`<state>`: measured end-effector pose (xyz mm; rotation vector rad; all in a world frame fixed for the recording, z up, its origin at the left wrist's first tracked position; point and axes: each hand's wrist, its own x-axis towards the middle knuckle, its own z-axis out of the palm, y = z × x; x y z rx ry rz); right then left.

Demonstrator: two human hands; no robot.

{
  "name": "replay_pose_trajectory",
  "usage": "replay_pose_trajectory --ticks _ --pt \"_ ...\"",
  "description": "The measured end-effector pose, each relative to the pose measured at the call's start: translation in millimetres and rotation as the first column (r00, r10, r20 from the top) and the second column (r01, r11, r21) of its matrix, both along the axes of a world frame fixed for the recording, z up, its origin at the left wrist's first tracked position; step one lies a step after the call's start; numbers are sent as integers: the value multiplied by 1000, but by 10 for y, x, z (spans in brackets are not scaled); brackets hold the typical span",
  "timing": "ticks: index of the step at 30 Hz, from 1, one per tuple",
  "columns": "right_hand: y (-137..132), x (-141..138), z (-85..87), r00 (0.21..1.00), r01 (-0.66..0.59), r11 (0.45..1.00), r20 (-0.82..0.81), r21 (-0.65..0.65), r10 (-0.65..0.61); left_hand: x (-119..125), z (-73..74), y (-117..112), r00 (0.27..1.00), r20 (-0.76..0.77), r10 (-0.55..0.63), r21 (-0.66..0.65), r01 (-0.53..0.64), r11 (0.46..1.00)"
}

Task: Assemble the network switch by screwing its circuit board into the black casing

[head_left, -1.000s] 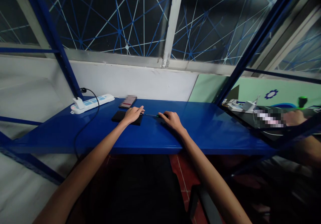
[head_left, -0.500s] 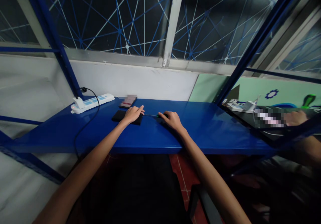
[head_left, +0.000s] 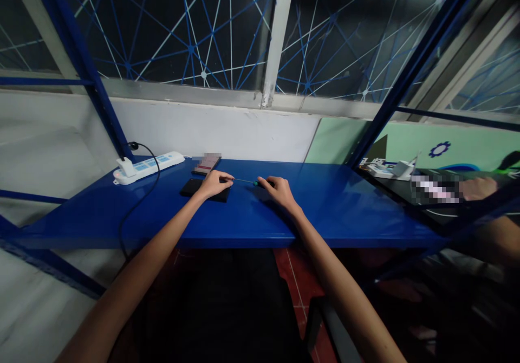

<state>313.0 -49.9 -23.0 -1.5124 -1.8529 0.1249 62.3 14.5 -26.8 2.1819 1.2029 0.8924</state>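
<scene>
My right hand is closed around the dark handle of a screwdriver with a green collar. Its thin shaft points left, held level a little above the blue table. At the far end of that shaft, the thumb and fingers of my left hand pinch the tip. Whether a small part sits there too is too tiny to tell. Under my left hand lies a flat black case, partly covered by the hand. Just behind it rests a phone-like slab, its top blurred out.
A white power strip with a plug and black cable lies at the left. Blue frame posts rise at both ends of the table. Another person's hand works over a black surface at the right.
My left hand has lifted slightly off the black case, and its fingers have drawn into a pinch at the screwdriver's tip. The screwdriver and my right hand have risen a little.
</scene>
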Motion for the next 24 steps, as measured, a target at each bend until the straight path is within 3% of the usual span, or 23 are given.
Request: replay_pose_trajectory --ticks 24 --pt "-9 11 13 1000 -14 1000 -19 8 14 30 -53 4 994 -67 85 149 -75 986"
